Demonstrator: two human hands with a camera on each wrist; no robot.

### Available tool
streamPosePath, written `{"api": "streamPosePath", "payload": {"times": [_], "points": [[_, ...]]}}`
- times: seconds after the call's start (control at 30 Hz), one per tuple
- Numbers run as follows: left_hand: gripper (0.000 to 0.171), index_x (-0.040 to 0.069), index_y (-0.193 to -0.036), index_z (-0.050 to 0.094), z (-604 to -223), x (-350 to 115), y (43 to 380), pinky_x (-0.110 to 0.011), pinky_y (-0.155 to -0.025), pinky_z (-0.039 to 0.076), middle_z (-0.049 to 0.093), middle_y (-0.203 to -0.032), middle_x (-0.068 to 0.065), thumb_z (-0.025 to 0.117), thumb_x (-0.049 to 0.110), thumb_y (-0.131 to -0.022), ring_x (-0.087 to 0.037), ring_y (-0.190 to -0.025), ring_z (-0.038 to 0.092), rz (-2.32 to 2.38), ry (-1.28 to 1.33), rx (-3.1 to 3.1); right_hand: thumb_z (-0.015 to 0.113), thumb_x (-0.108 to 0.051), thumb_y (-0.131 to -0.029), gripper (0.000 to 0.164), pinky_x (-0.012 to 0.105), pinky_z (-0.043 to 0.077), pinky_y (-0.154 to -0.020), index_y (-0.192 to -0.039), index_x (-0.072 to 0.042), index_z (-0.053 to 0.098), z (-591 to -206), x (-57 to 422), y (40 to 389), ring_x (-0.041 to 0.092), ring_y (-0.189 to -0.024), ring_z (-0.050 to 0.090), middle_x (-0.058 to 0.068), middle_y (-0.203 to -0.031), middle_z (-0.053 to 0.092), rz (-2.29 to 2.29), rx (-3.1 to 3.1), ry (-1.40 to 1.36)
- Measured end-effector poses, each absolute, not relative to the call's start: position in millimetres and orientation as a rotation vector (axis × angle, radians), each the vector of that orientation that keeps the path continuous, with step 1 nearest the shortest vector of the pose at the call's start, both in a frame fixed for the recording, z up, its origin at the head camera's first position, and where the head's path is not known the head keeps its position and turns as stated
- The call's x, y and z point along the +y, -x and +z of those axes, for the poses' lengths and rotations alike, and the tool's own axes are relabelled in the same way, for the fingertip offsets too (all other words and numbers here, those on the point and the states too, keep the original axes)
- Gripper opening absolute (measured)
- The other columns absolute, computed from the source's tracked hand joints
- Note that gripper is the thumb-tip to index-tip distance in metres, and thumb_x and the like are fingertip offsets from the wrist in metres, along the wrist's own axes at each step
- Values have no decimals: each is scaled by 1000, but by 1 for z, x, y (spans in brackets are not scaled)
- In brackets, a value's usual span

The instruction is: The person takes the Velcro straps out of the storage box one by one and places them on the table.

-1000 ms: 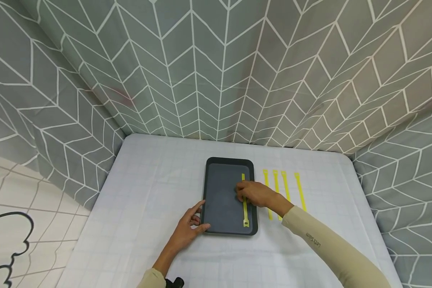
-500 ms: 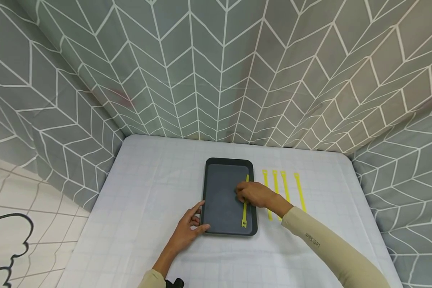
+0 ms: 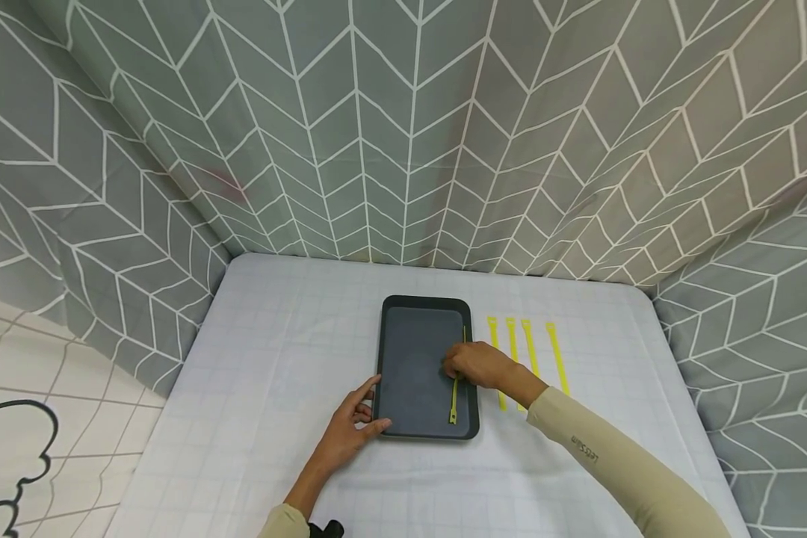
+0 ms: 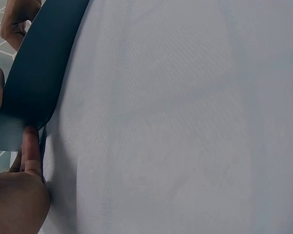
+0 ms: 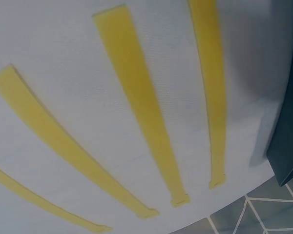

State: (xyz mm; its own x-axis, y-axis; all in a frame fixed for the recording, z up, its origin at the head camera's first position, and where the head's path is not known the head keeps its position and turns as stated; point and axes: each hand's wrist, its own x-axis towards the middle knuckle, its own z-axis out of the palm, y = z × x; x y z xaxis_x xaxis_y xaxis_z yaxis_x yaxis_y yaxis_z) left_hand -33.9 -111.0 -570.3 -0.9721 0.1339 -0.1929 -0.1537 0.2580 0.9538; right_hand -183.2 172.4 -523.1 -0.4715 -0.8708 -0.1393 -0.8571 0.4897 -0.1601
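Note:
A dark grey rectangular tray (image 3: 413,359) lies on the white-covered table. My right hand (image 3: 479,363) is over its right side, pinching a yellow cable tie (image 3: 453,400) near the middle. That tie runs lengthwise along the tray's right side, its slotted wider end nearest me; it looks thin, turned on edge. The fingertips on it are partly hidden behind the hand. At the tray's near left corner my left hand (image 3: 351,426) holds the rim, thumb on the corner and index finger on the left side. In the left wrist view, a finger (image 4: 31,148) presses the tray's outer wall (image 4: 39,73).
Several more yellow cable ties (image 5: 136,87) lie side by side on the table to the right of the tray, partly under my right forearm. White cloth (image 3: 296,336) spreads left of the tray. Patterned grey curtains (image 3: 403,149) stand around the table.
The pinched cable tie has turned from flat to nearly on edge. Its far end has shifted right and its near end slightly left. My left hand keeps its place on the tray.

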Motion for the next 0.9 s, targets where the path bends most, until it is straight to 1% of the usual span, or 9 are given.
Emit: {"api": "streamPosePath", "payload": {"times": [0.23,0.47,0.57,0.7,0.8,0.9], "points": [[81,30,-153,43,-569,-111,33,-26,-88,47,52,-129,-8,83,18,-83,-17,-97,49,1783,30,2295,70,6,-84,31,20,42,-62,-71,-20,62,-522,170,181,6,-74,48,-11,-76,57,-113,2537,1516],[80,29,-152,44,-570,-111,33,-26,-86,48,51,-130,-10,83,16,-83,-18,-95,50,1790,27,2292,67,6,-84,27,21,39,-60,-71,-17,62,-520,167,181,7,-72,47,-9,-74,54,-158,2556,1572],[80,30,-152,44,-570,-111,32,-26,-86,48,52,-131,-9,83,16,-83,-17,-95,51,1790,35,2293,68,3,-86,26,22,41,-60,-73,-19,62,-517,166,181,8,-74,50,-9,-76,56,-162,2596,1605],[80,31,-152,44,-569,-111,32,-26,-87,47,52,-131,-9,83,16,-83,-16,-96,51,1792,35,2294,71,-3,-89,20,24,46,-60,-80,-20,65,-513,166,181,9,-77,54,-7,-83,58,-168,2660,1644],[80,28,-153,43,-569,-111,33,-25,-88,48,52,-131,-10,82,16,-84,-16,-96,51,1793,13,2296,73,-4,-89,15,25,49,-62,-87,-18,66,-511,167,181,10,-80,55,-5,-86,59,-214,2697,1661],[80,25,-153,43,-569,-111,33,-25,-87,48,52,-130,-10,82,16,-84,-17,-95,51,1796,-3,2297,72,-4,-90,15,26,50,-63,-91,-17,65,-509,167,182,11,-81,55,-4,-88,58,-265,2724,1669]]}}
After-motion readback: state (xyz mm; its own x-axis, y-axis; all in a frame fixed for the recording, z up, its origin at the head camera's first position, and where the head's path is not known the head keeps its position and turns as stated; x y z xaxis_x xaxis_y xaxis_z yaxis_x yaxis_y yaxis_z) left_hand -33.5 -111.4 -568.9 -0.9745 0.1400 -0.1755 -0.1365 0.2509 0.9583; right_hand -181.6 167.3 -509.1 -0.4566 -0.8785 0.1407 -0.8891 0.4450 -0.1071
